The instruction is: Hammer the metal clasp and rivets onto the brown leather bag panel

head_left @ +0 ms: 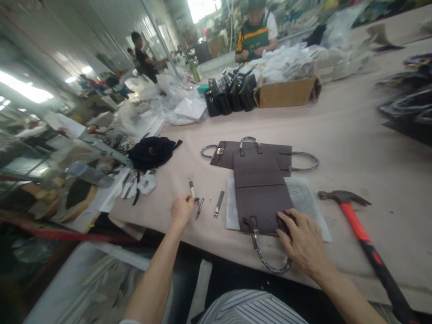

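Note:
My left hand (pixel 182 210) is closed in a pinch over the table, its fingertips at the lower end of a slim metal tool (pixel 192 188); what they grip is too small to make out. Just right of these fingers lies a thin metal rod (pixel 200 209), and beyond it a grey flat metal tool (pixel 219 203). A dark brown leather bag panel (pixel 261 198) is spread flat, partly over a pale slab (pixel 302 198). My right hand (pixel 302 240) bends its fingers round one end of the plastic-wrapped bag handle (pixel 265 258) at the panel's near edge.
A claw hammer (pixel 357 225) with a red and black grip lies at the right. Dark bags (pixel 232 94) and a cardboard box (pixel 286 93) stand further back. A dark cloth item (pixel 153 152) is at the left. Across the table is another person (pixel 256 38).

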`<state>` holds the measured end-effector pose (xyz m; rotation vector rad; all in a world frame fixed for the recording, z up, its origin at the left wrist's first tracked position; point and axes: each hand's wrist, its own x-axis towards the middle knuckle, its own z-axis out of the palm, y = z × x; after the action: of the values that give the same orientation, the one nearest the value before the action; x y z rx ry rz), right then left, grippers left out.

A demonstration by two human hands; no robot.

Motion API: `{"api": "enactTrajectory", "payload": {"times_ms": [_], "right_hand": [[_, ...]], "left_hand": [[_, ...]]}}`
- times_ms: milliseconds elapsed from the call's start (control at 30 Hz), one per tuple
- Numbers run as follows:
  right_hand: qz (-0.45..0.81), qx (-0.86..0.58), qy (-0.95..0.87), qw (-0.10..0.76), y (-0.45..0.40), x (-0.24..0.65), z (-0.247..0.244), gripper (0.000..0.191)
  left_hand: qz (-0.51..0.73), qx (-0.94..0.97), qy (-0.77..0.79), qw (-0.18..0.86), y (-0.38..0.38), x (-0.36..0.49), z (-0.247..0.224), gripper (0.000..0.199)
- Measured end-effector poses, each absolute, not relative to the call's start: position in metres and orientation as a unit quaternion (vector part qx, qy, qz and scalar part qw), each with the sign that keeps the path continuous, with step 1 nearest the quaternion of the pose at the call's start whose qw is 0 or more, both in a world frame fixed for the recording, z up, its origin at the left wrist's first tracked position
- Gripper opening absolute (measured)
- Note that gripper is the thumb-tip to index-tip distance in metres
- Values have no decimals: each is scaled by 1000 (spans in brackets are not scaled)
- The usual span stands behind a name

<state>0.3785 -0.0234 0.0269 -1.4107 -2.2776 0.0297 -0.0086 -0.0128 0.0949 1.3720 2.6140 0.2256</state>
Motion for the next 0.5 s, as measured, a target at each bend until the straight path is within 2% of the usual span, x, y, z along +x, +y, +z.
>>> {"api": "enactTrajectory", "payload": {"times_ms": [167, 500], "right_hand": [[-1, -506, -832, 228, -21, 379, 24, 38], [50, -518, -821, 233, -28, 375, 29, 39]], "left_hand": [[50, 467, 872, 142, -21, -7, 77, 17], [55, 443, 878, 174, -18, 6, 62, 22]]}}
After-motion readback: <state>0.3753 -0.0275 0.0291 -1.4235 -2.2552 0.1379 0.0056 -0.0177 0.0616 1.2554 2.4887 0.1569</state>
